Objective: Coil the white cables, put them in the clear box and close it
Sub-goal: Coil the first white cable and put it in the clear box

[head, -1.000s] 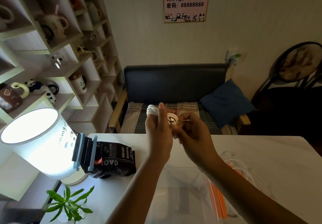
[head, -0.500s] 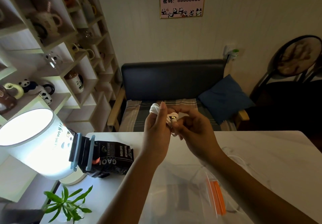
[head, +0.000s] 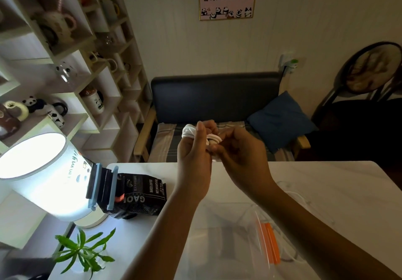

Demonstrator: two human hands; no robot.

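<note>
Both hands are raised above the far edge of the white table. My left hand grips a coiled white cable, whose loops stick out above the fingers. My right hand pinches the cable's end at the right side of the coil, fingers closed on it. The clear box with an orange strip on its side sits on the table below my forearms. Another loose white cable lies on the table to the right, partly hidden by my right arm.
A lit white lamp stands at the table's left, with a black coffee bag and a blue-edged holder beside it. A small green plant is at the near left. Shelves of mugs, a dark sofa and a chair lie beyond.
The hands stay together on the coil. The metal plug tip seen between the fingers earlier is now covered by the right hand's fingers, which have closed in on the coil.
</note>
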